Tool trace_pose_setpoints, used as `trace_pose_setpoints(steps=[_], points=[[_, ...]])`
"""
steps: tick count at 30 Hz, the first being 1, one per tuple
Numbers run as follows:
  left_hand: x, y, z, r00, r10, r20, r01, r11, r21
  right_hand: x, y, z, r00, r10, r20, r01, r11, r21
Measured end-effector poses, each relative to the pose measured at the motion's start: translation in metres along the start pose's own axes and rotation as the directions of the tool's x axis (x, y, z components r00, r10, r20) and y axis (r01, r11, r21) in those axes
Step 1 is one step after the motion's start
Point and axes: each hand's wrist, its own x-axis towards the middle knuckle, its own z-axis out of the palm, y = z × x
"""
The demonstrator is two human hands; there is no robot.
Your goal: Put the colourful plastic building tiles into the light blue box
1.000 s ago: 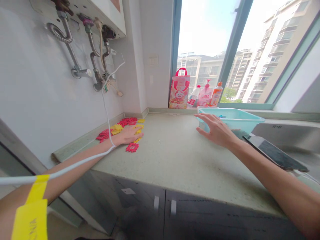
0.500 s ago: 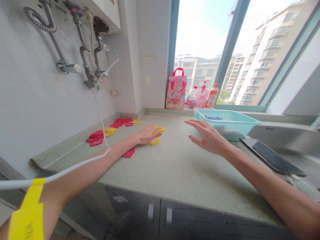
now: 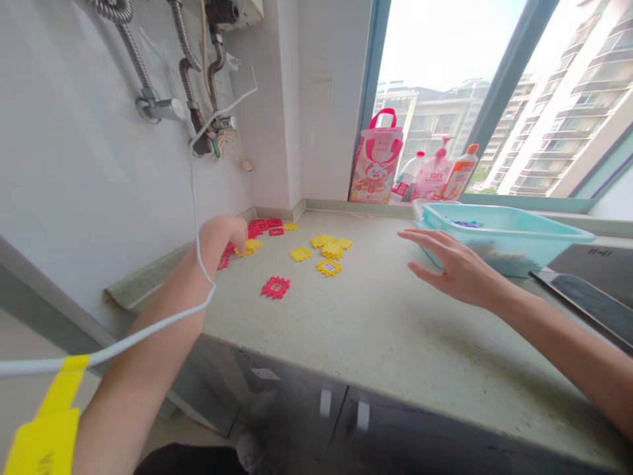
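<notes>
My left hand (image 3: 222, 235) reaches to the wall side of the counter, fingers curled down over red and yellow snowflake-shaped plastic pieces (image 3: 247, 246); whether it grips any is hidden. Several yellow pieces (image 3: 330, 249) lie spread in the middle, and one red piece (image 3: 275, 287) lies nearer the front. More red pieces (image 3: 264, 226) sit in the corner. My right hand (image 3: 455, 268) hovers open, fingers stretched, just in front of a turquoise plastic basin (image 3: 514, 231).
A pink gift bag (image 3: 376, 161) and bottles (image 3: 438, 177) stand on the window sill. Pipes and hoses (image 3: 190, 99) hang on the left wall, with a white cable (image 3: 148, 330) across my left arm. A dark tablet (image 3: 588, 300) lies at the right, beside a sink.
My left hand pushed yellow pieces toward the middle of the counter, then drew back to the pile by the wall. The right hand stayed open near the basin.
</notes>
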Motion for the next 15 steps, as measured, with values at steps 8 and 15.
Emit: trace_pose_setpoints(steps=[8, 15], points=[[0.01, 0.091, 0.045, 0.986, -0.043, 0.159, -0.016, 0.937, 0.349, -0.002, 0.003, 0.005, 0.999, 0.018, 0.048, -0.019, 1.0, 0.002], [0.008, 0.12, 0.061, 0.979, 0.135, 0.155, -0.165, 0.967, 0.196, -0.005, 0.007, 0.008, 0.997, 0.028, 0.072, -0.028, 1.0, 0.001]])
